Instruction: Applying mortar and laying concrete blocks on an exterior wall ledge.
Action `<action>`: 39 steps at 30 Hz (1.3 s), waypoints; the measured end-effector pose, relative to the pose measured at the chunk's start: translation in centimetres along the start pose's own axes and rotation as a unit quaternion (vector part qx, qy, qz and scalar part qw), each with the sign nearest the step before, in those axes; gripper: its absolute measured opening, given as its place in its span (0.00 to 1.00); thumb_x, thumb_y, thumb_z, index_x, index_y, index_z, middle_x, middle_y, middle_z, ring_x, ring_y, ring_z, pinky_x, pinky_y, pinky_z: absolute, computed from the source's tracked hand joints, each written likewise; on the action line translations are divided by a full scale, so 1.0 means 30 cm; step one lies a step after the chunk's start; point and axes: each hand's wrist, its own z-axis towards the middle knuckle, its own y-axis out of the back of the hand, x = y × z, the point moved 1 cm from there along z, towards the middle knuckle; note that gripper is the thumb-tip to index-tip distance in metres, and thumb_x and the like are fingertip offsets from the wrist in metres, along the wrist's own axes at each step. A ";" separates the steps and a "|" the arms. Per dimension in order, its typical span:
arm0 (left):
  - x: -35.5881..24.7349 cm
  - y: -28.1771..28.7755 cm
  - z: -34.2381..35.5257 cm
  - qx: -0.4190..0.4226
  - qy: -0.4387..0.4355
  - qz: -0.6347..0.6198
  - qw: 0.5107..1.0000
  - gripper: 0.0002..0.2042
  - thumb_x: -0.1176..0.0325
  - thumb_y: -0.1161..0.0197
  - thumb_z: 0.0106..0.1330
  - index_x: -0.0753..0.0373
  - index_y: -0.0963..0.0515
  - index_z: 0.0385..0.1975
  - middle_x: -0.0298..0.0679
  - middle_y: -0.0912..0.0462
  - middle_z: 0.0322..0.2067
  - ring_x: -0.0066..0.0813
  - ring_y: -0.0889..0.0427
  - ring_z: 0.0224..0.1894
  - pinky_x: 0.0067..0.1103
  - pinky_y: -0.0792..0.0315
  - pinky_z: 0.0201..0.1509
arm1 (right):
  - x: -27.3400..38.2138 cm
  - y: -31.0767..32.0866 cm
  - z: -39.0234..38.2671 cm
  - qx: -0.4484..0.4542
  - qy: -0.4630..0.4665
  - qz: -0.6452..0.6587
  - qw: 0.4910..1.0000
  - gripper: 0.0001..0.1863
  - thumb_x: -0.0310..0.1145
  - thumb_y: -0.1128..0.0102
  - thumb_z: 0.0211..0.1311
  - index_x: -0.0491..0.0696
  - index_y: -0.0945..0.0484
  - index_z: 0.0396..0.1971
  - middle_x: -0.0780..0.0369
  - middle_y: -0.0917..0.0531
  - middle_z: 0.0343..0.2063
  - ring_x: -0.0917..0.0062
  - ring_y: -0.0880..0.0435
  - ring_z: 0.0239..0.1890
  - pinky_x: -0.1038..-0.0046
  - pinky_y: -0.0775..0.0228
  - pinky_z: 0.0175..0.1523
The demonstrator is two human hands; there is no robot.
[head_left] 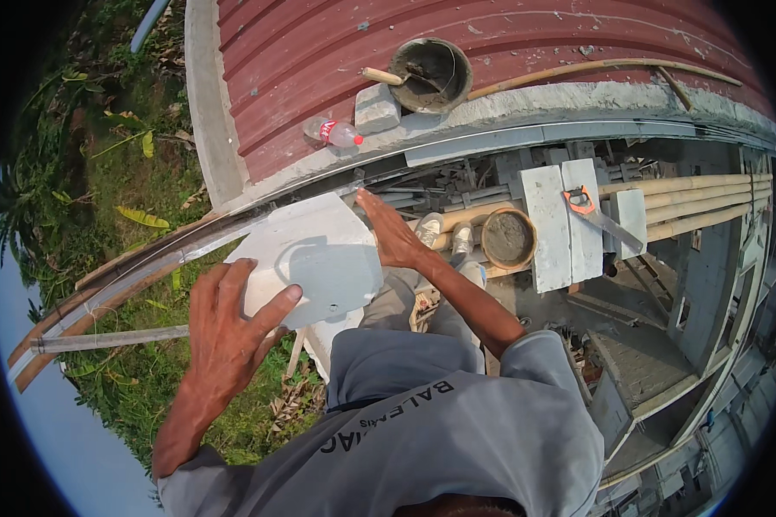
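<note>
Pale block (315, 237) sits between your hands; which step are you at?

Steadying it, I'd judge. Your left hand (222, 332) spreads over its near-left edge, pinching or not, I can't tell; your right hand (395, 234) stretches open along the opposite side. The next move calls for even pressure.

Your containers?

Dark bucket (464, 65) at the edge of the red roof (302, 77): grey mortar (429, 67), wooden-handled tool (382, 77). Round tub (509, 266) by your shoes (428, 228): mortar too.
</note>
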 end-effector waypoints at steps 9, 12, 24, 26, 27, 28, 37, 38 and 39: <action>0.038 0.010 -0.084 0.001 0.007 -0.061 0.998 0.38 0.68 0.20 0.41 0.33 0.27 0.56 0.46 0.28 0.54 0.52 0.29 0.54 0.45 0.31 0.53 | 0.070 -0.027 -0.033 0.033 -0.058 0.180 0.981 0.41 0.40 0.23 0.44 0.46 0.38 0.57 0.48 0.30 0.54 0.52 0.30 0.58 0.58 0.38 0.63; 0.081 -0.076 -0.124 -0.029 0.014 -0.122 0.992 0.40 0.66 0.19 0.40 0.34 0.29 0.58 0.45 0.28 0.54 0.52 0.29 0.55 0.45 0.32 0.55 | 0.109 0.069 -0.119 0.069 -0.128 0.120 0.982 0.41 0.38 0.23 0.43 0.45 0.37 0.57 0.47 0.30 0.54 0.52 0.31 0.59 0.59 0.38 0.63; 0.171 -0.804 -0.176 -0.065 0.064 -0.241 0.966 0.48 0.67 0.22 0.42 0.57 0.41 0.66 0.45 0.32 0.60 0.46 0.35 0.65 0.45 0.44 0.68 | 0.120 0.419 -0.295 0.234 -0.206 -0.206 0.928 0.44 0.33 0.23 0.33 0.43 0.35 0.56 0.52 0.30 0.47 0.54 0.31 0.55 0.58 0.41 0.63; 0.190 -0.912 -0.159 -0.088 0.062 -0.286 0.952 0.49 0.70 0.23 0.42 0.57 0.43 0.68 0.44 0.35 0.63 0.46 0.36 0.66 0.44 0.48 0.70 | 0.114 0.411 -0.307 0.212 -0.215 -0.261 0.917 0.45 0.32 0.23 0.31 0.44 0.34 0.56 0.52 0.30 0.47 0.56 0.31 0.55 0.59 0.41 0.63; 0.209 -0.964 -0.143 -0.091 0.062 -0.289 0.951 0.49 0.70 0.23 0.42 0.57 0.43 0.68 0.44 0.35 0.63 0.46 0.36 0.66 0.44 0.48 0.70 | 0.114 0.401 -0.305 0.214 -0.232 -0.286 0.905 0.45 0.34 0.22 0.31 0.44 0.34 0.56 0.52 0.29 0.48 0.56 0.30 0.55 0.58 0.40 0.62; 0.227 -1.008 -0.136 -0.074 0.079 -0.288 0.951 0.49 0.72 0.25 0.43 0.57 0.44 0.69 0.44 0.36 0.64 0.46 0.38 0.67 0.44 0.49 0.71 | 0.122 0.383 -0.288 0.218 -0.228 -0.289 0.904 0.45 0.34 0.22 0.31 0.44 0.34 0.56 0.52 0.29 0.48 0.56 0.30 0.55 0.58 0.40 0.62; 0.559 -1.266 -0.156 -0.118 0.188 -0.374 0.901 0.48 0.72 0.28 0.51 0.58 0.51 0.72 0.46 0.39 0.66 0.48 0.40 0.68 0.39 0.45 0.71 | 0.089 0.090 -0.036 0.182 -0.236 -0.431 0.852 0.39 0.29 0.28 0.34 0.45 0.33 0.53 0.54 0.29 0.45 0.59 0.28 0.51 0.58 0.40 0.59; 0.615 -1.272 -0.183 -0.186 0.226 -0.414 0.862 0.48 0.70 0.28 0.53 0.59 0.51 0.72 0.48 0.39 0.67 0.49 0.40 0.68 0.38 0.44 0.71 | 0.069 0.050 -0.002 0.185 -0.243 -0.442 0.843 0.39 0.29 0.28 0.34 0.45 0.33 0.53 0.54 0.29 0.45 0.58 0.28 0.51 0.58 0.40 0.59; 0.670 -1.289 -0.246 -0.200 0.243 -0.418 0.852 0.48 0.66 0.27 0.55 0.63 0.52 0.72 0.51 0.40 0.67 0.51 0.39 0.68 0.38 0.44 0.71 | 0.057 0.006 0.031 0.185 -0.246 -0.446 0.840 0.39 0.29 0.28 0.34 0.45 0.33 0.53 0.54 0.29 0.45 0.58 0.28 0.51 0.58 0.40 0.59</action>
